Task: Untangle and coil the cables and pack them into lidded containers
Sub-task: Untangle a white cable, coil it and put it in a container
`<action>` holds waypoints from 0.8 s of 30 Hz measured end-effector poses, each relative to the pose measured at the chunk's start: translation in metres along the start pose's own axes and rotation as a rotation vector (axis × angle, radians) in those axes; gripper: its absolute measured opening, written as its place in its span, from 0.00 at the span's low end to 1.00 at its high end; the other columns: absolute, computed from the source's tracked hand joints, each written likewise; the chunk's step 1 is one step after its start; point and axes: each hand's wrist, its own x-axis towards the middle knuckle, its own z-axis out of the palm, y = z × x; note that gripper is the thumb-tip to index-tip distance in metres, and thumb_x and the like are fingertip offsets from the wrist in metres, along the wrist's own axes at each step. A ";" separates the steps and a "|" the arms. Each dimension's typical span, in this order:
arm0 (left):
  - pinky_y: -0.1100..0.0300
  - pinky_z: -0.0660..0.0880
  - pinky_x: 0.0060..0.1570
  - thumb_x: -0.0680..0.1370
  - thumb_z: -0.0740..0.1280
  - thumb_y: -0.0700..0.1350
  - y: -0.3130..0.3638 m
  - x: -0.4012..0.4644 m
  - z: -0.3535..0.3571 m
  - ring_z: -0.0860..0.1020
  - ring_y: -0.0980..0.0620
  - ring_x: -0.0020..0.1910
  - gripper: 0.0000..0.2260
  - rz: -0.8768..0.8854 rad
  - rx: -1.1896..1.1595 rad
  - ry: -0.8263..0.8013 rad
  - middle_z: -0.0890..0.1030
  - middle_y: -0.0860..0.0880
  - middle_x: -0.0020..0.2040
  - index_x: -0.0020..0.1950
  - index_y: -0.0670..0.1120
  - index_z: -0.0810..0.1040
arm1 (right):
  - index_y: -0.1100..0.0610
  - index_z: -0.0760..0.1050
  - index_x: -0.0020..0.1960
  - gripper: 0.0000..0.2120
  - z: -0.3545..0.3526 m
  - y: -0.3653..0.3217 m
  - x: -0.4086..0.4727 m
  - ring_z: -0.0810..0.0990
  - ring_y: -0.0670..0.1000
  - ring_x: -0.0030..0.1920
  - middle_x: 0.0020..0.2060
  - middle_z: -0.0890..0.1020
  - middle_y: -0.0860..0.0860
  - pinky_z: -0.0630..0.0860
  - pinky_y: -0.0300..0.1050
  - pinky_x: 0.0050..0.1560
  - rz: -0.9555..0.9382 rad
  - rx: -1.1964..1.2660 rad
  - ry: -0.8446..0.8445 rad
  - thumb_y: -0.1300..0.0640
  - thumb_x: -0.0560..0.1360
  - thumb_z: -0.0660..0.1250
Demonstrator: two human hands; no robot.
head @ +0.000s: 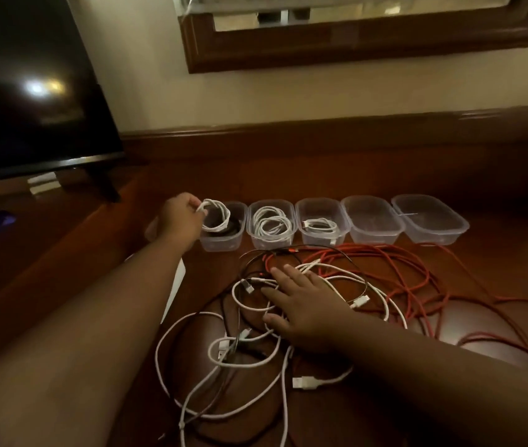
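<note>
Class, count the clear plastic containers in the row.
5, side by side: leftmost under the left hand, second, third, fourth, rightmost.

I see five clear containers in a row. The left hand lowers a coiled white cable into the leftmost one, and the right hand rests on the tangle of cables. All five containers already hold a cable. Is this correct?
Not quite. In the head view only three containers hold cables: the leftmost container, the second container and the third container. The fourth container and the fifth container look empty. The rest stands: the left hand holds the coiled white cable, and the right hand rests on the tangle.
</note>
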 end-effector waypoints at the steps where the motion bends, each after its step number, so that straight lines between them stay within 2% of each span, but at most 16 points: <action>1: 0.59 0.68 0.34 0.78 0.70 0.43 0.001 0.003 0.004 0.77 0.49 0.44 0.03 0.008 0.068 -0.026 0.78 0.51 0.43 0.50 0.49 0.77 | 0.46 0.51 0.80 0.30 0.001 0.001 0.001 0.38 0.53 0.79 0.80 0.43 0.52 0.41 0.57 0.76 -0.005 0.004 0.007 0.36 0.81 0.47; 6: 0.60 0.68 0.31 0.78 0.70 0.46 0.001 0.014 0.026 0.77 0.51 0.43 0.03 0.018 0.307 -0.104 0.80 0.50 0.47 0.51 0.51 0.78 | 0.46 0.50 0.80 0.30 0.002 0.002 0.000 0.38 0.53 0.79 0.80 0.42 0.52 0.39 0.57 0.76 -0.021 0.025 0.010 0.37 0.81 0.47; 8: 0.58 0.73 0.37 0.77 0.72 0.48 -0.002 0.017 0.032 0.78 0.49 0.45 0.05 0.048 0.383 -0.118 0.82 0.49 0.48 0.49 0.50 0.79 | 0.46 0.50 0.80 0.30 0.002 0.002 0.000 0.38 0.52 0.79 0.80 0.42 0.52 0.39 0.56 0.76 -0.022 0.037 0.013 0.37 0.81 0.47; 11: 0.54 0.75 0.44 0.75 0.71 0.56 -0.002 0.015 0.031 0.78 0.48 0.49 0.10 0.082 0.509 -0.143 0.82 0.48 0.48 0.50 0.50 0.81 | 0.46 0.51 0.80 0.29 0.003 0.002 0.000 0.38 0.52 0.79 0.80 0.43 0.51 0.39 0.56 0.76 -0.015 0.056 0.018 0.37 0.81 0.48; 13: 0.51 0.77 0.50 0.75 0.70 0.58 0.004 0.009 0.025 0.78 0.47 0.51 0.12 0.122 0.469 -0.118 0.82 0.49 0.49 0.52 0.51 0.82 | 0.44 0.53 0.79 0.28 0.003 0.002 -0.001 0.40 0.52 0.79 0.80 0.44 0.51 0.41 0.56 0.76 -0.009 0.066 0.028 0.38 0.81 0.48; 15: 0.53 0.77 0.48 0.76 0.70 0.56 0.015 -0.004 0.017 0.79 0.49 0.49 0.11 0.173 0.345 -0.137 0.82 0.50 0.49 0.52 0.50 0.82 | 0.42 0.55 0.78 0.26 0.002 0.001 -0.001 0.41 0.52 0.79 0.80 0.46 0.50 0.43 0.56 0.76 -0.006 0.089 0.035 0.38 0.82 0.49; 17: 0.57 0.74 0.42 0.78 0.69 0.52 0.028 -0.025 0.011 0.78 0.53 0.46 0.08 0.270 0.248 -0.229 0.81 0.50 0.48 0.51 0.49 0.81 | 0.39 0.60 0.76 0.23 0.000 0.001 -0.001 0.44 0.53 0.79 0.80 0.49 0.50 0.46 0.58 0.76 -0.004 0.119 0.044 0.40 0.82 0.50; 20: 0.58 0.75 0.44 0.78 0.70 0.50 0.046 -0.069 -0.002 0.78 0.56 0.44 0.05 0.471 0.191 -0.408 0.82 0.51 0.46 0.49 0.49 0.82 | 0.41 0.69 0.72 0.19 -0.008 -0.001 -0.002 0.49 0.55 0.79 0.80 0.54 0.50 0.52 0.60 0.76 -0.002 0.133 0.052 0.42 0.82 0.54; 22: 0.56 0.79 0.46 0.77 0.71 0.50 0.048 -0.096 -0.010 0.80 0.57 0.44 0.04 0.517 0.159 -0.527 0.82 0.54 0.44 0.48 0.50 0.83 | 0.43 0.72 0.70 0.18 -0.017 -0.004 -0.006 0.50 0.56 0.79 0.80 0.55 0.49 0.54 0.60 0.76 0.000 0.102 0.077 0.44 0.82 0.57; 24: 0.54 0.79 0.44 0.76 0.71 0.52 0.048 -0.116 -0.017 0.80 0.57 0.42 0.05 0.524 0.121 -0.559 0.82 0.54 0.41 0.46 0.52 0.84 | 0.45 0.73 0.69 0.18 -0.027 -0.008 -0.013 0.55 0.56 0.77 0.78 0.59 0.48 0.57 0.59 0.73 -0.003 0.063 0.162 0.46 0.81 0.59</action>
